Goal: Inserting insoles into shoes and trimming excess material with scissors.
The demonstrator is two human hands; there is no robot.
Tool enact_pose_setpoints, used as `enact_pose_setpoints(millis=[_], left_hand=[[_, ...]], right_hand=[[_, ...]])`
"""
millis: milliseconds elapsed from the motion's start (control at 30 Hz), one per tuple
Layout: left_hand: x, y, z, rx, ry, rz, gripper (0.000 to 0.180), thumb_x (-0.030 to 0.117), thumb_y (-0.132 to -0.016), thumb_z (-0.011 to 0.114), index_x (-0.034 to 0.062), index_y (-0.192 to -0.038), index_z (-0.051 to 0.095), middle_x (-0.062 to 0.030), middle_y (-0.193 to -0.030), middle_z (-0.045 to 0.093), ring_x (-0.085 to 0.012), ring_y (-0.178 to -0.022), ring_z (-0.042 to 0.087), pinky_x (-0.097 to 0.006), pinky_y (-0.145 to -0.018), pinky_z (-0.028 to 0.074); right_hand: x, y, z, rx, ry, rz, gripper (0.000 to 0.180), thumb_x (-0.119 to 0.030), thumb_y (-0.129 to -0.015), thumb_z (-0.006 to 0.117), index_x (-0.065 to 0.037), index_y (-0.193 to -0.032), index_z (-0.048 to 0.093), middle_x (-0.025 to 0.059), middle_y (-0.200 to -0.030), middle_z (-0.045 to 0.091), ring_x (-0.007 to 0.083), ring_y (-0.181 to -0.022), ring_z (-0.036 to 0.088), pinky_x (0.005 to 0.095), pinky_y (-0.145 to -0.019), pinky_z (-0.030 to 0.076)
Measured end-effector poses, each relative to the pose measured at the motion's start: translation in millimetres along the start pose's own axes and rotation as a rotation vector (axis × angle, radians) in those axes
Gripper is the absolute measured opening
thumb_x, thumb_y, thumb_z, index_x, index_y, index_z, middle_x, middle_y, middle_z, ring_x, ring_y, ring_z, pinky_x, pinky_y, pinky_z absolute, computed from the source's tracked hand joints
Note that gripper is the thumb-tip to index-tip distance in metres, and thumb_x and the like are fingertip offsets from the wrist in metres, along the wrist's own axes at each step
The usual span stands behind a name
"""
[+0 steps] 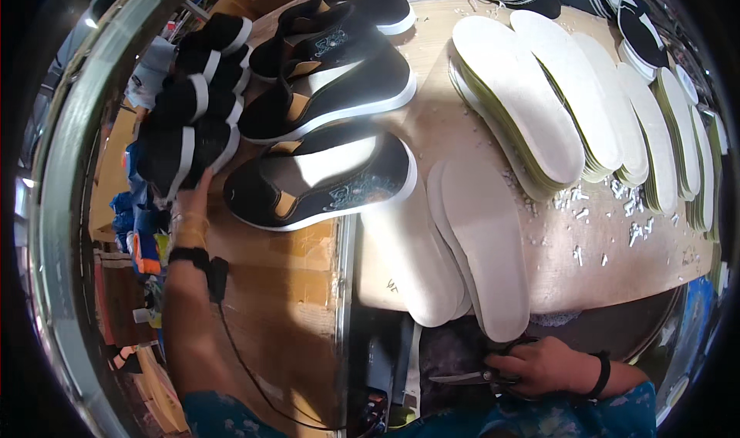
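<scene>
Left hand (193,195), opened flat against black shoes (189,122) at ten o'clock, should be steadied; right hand (539,365) is closed on scissors (470,376)

The pale wooden worktop (555,268) carries fanned stacks of white insoles (532,99) along its far and right side, overlapping like shingles. Nearer the front edge lie a few loose white insoles (486,245), the nearest one hanging over the edge. White offcut scraps (617,207) are scattered between the stacks and the front edge. On the left, black slip-on shoes with white soles (324,180) lie in a row, the nearest resting partly on a brown cardboard surface (285,284) that adjoins the worktop.
</scene>
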State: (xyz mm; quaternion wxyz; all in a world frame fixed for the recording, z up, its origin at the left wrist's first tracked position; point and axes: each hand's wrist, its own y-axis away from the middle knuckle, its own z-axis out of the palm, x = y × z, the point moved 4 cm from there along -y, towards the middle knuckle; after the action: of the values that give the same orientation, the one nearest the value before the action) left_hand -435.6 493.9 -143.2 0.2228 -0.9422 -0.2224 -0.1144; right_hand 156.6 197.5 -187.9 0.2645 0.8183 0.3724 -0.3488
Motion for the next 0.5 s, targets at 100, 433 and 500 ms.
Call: enact_pose_setpoints(millis=[100,433,500], left_hand=[[3.4,-54.4,38.7,-0.182,0.262,-0.003,0.069,0.037,-0.071,0.072,-0.0093,-0.117,0.049,-0.0179,-0.118,0.052,-0.0256,-0.106,0.052,-0.033,-0.088,0.041],[62.1,53.0,-19.0,-0.579,0.27,0.17,0.041,0.02,-0.082,0.061,-0.0027,-0.115,0.049,-0.0112,-0.11,0.056,-0.0189,-0.096,0.055,-0.031,-0.086,0.042],[102.3,106.9,-62.1,-0.64,0.247,0.19,0.04,0.019,-0.083,0.059,-0.0023,-0.115,0.049,-0.011,-0.109,0.057,-0.0192,-0.096,0.054,-0.03,-0.086,0.042]], right_hand=[[2.9,-1.7,-7.8,0.034,-0.005,0.037,0.054,-0.024,-0.068,0.064,-0.013,-0.118,0.051,0.0083,-0.07,0.057,0.0253,-0.057,0.06,0.0367,-0.049,0.051],[8.2,30.7,-23.6,0.053,-0.476,0.377,0.067,-0.045,-0.073,0.067,-0.007,-0.124,0.042,0.019,-0.083,0.062,0.0368,-0.076,0.061,0.0432,-0.067,0.05],[12.6,62.7,-27.1,-0.01,-0.577,0.478,0.058,-0.039,-0.076,0.066,-0.008,-0.121,0.046,0.0199,-0.091,0.063,0.035,-0.081,0.061,0.0406,-0.069,0.047]])
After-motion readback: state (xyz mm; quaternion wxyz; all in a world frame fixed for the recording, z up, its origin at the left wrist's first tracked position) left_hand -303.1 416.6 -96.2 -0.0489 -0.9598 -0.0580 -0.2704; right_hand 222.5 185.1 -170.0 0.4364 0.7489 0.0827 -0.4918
